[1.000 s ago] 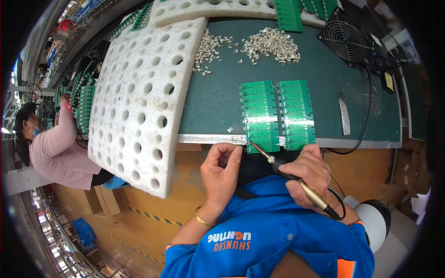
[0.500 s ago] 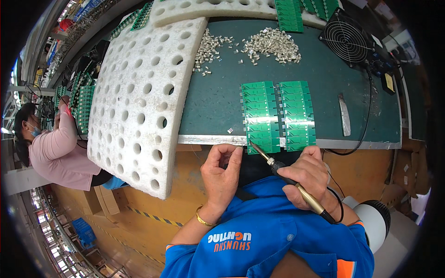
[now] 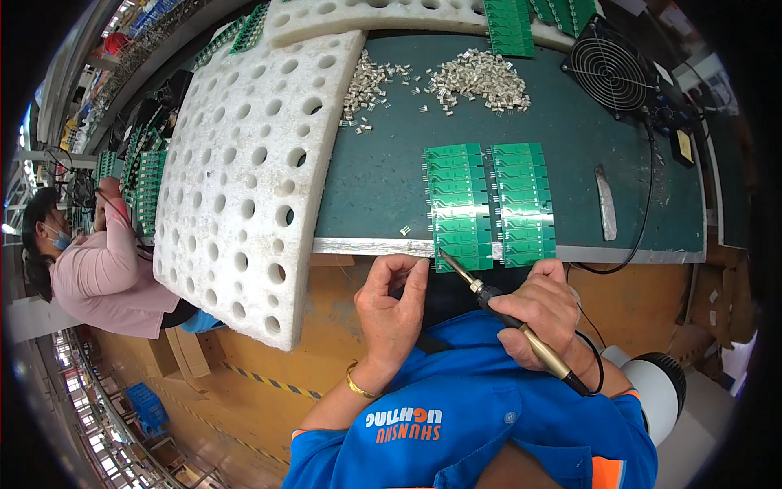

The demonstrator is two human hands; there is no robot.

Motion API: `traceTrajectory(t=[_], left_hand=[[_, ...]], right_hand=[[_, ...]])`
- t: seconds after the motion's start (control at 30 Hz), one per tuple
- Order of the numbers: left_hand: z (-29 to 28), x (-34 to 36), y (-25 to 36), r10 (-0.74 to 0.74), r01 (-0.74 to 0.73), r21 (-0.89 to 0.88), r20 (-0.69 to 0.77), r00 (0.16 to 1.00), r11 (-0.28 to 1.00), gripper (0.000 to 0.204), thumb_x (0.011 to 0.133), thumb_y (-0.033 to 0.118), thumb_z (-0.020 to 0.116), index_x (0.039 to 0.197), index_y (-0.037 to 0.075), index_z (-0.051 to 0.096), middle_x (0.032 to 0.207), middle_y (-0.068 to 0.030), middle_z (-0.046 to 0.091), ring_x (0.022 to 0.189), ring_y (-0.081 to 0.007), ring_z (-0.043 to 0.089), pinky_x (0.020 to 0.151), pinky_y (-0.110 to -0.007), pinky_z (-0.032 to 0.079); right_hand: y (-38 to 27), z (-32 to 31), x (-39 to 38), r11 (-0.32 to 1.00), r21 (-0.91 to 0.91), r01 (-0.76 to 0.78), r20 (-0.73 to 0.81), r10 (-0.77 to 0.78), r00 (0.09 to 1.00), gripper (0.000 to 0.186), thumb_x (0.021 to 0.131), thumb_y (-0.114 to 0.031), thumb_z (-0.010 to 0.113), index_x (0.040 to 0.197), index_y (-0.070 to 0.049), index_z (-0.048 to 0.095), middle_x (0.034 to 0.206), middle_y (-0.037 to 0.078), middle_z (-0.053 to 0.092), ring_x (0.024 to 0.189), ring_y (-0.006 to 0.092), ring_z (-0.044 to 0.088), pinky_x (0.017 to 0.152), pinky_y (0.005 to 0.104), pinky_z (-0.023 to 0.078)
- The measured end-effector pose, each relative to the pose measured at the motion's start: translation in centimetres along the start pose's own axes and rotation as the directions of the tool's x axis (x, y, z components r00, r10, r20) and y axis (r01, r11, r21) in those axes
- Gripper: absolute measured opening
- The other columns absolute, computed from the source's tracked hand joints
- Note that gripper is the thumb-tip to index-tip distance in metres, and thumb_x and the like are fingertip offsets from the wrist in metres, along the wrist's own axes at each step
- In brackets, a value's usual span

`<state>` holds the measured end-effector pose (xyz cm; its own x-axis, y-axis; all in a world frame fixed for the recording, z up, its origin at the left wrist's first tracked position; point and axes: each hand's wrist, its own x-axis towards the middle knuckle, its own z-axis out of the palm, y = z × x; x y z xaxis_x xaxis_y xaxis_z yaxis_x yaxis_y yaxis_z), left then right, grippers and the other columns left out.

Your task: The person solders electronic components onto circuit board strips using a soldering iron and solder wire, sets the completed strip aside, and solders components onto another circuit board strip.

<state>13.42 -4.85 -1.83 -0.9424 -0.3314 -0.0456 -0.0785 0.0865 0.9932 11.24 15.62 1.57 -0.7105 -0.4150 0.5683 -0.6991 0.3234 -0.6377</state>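
My right hand [image 3: 544, 310] is closed around a soldering iron [image 3: 538, 349] with a dark grip and gold-coloured body. Its tip points up and left, at the lower left part of a green circuit board panel [image 3: 458, 183]. Beside that board's lower left corner, my left hand [image 3: 389, 306] has thumb and forefinger pinched together; whatever they hold is too small to make out. A second green circuit board panel [image 3: 521, 183] lies just to the right of the first. Both reach over the table's front edge, and small white connectors line their left sides.
White foam sheet [image 3: 236, 163] with round holes stands left. Small connector piles [image 3: 481, 80] lie at the back; one loose connector [image 3: 405, 231] is near the edge. Right are a metal strip [image 3: 604, 204] and black fan [image 3: 611, 65]. A co-worker in a pink sleeve [image 3: 106, 261] sits far left.
My hands and the iron stay almost in place, with the iron's tip still at the left board. At far left, the co-worker's arm and head have shifted slightly.
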Motion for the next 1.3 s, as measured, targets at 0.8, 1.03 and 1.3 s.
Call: traceTrajectory(t=[0.8,1.03,1.3], left_hand=[[0.0,0.1,0.1,0.039,-0.04,0.056,0.018,0.999,0.998,0.009,0.091,0.004,0.071,0.091,-0.003,0.065,0.081,-0.0062,0.07,0.074,-0.0092,0.063,0.072,-0.026,0.053],[-0.2,0.1,0.2,0.024,-0.025,0.057,0.023,0.999,0.998,0.008,0.091,0.003,0.071,0.091,-0.003,0.065,0.081,-0.0063,0.07,0.075,-0.009,0.063,0.072,-0.026,0.053],[-0.1,0.1,-0.2,0.019,-0.02,0.029,0.027,0.999,0.999,0.008,0.09,0.003,0.071,0.091,-0.003,0.065,0.081,-0.006,0.07,0.075,-0.0086,0.063,0.072,-0.025,0.053]], right_hand=[[0.0,0.0,-0.2,1.0,-0.001,-0.007,0.011,0.007,1.0,0.03,0.089,-0.032,0.072,0.099,-0.004,0.068,0.062,0.003,0.062,0.053,0.0182,0.056,0.067,0.0363,0.038],[-0.3,-0.1,-0.4,1.0,-0.021,0.003,0.059,-0.002,0.998,0.033,0.088,-0.034,0.074,0.103,-0.005,0.067,0.064,0.003,0.063,0.053,0.018,0.057,0.067,0.0365,0.04],[-0.6,0.0,-0.8,0.999,-0.047,0.005,0.062,-0.002,0.998,0.038,0.086,-0.037,0.077,0.105,-0.005,0.067,0.066,0.003,0.063,0.055,0.0184,0.059,0.068,0.0366,0.045]])
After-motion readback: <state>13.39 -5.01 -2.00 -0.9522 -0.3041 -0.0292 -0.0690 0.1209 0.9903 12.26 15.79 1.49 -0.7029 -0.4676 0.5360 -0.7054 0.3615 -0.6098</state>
